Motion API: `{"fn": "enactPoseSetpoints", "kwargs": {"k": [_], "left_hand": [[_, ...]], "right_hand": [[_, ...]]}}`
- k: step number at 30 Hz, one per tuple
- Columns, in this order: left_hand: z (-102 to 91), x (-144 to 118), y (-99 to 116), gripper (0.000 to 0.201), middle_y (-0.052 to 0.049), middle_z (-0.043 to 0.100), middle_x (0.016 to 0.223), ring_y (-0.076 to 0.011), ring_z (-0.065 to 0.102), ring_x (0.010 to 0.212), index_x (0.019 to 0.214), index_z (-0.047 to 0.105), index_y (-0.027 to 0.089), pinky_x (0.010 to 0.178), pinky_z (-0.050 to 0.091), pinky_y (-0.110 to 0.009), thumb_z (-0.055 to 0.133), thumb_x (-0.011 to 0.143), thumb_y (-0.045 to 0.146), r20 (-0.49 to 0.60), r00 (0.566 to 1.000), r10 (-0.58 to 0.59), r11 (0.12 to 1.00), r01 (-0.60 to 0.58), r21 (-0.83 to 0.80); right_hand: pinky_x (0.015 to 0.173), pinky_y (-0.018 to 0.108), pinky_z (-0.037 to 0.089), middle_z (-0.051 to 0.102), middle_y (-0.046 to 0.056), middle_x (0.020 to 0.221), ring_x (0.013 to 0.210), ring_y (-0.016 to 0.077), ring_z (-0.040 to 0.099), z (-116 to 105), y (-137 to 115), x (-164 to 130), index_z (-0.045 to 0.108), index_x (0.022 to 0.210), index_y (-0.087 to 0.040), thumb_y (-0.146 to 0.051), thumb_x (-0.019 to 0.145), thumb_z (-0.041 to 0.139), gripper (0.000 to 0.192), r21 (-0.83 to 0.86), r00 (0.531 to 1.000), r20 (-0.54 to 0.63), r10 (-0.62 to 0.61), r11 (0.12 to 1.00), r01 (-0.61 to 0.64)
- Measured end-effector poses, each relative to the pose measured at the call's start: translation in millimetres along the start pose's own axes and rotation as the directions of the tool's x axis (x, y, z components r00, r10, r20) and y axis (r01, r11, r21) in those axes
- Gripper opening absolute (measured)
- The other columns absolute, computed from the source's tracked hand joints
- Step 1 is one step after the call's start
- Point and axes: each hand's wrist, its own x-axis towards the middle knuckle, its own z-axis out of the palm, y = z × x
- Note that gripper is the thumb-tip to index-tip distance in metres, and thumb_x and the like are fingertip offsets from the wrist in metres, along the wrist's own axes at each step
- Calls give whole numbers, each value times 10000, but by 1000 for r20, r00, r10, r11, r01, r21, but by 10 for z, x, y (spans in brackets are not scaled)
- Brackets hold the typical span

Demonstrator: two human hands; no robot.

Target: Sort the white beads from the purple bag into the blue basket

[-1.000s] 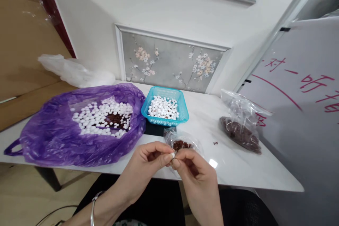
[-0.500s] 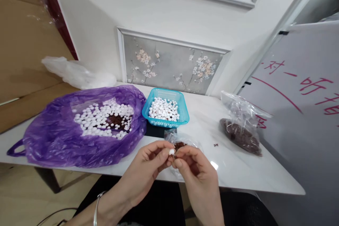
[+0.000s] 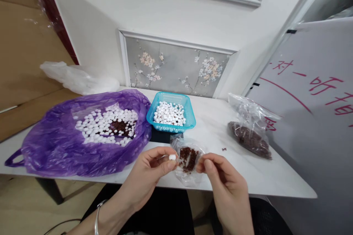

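Left hand [image 3: 150, 170] grip pinches a white bead [image 3: 172, 157] — right hand [image 3: 220, 180] grip curled, contents unclear.

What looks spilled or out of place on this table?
One small dark bit lies loose on the white table, between the small clear bag and the larger clear bag of dark bits. Otherwise nothing stands out.

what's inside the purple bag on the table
The purple bag lies open, showing many small white beads around a dark reddish-brown patch of small bits. Whatever lies beneath that layer or under the bag's folded edges is covered.
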Motion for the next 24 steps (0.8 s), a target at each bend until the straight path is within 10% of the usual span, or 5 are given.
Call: {"fn": "enactPoseSetpoints", "kwargs": {"k": [10,15,24], "left_hand": [[-35,76,23,194,8,695,660,-79,594,630,738,781,162,646,482,-164,884,591,236,-59,997,48,998,-46,35],[-50,67,5,151,7,719,735,-87,613,683,764,788,190,681,502,-164,860,634,221,-71,993,99,992,-92,89],[-75,-6,39,170,-11,752,793,-129,654,756,832,786,209,718,521,-189,830,668,204,-61,988,139,975,-126,183]], "right_hand": [[686,238,525,708,17,785,729,160,662,-61,88,76,671,919,-212,-326,953,516,196,-252,997,59,-42,966,56],[813,319,502,704,110,1085,919,214,672,204,195,241,667,1101,-161,-124,949,402,308,-604,956,290,-48,766,221],[593,284,379,726,103,864,772,236,668,447,218,359,705,845,-181,-48,839,531,220,-774,934,354,42,574,268]]}}
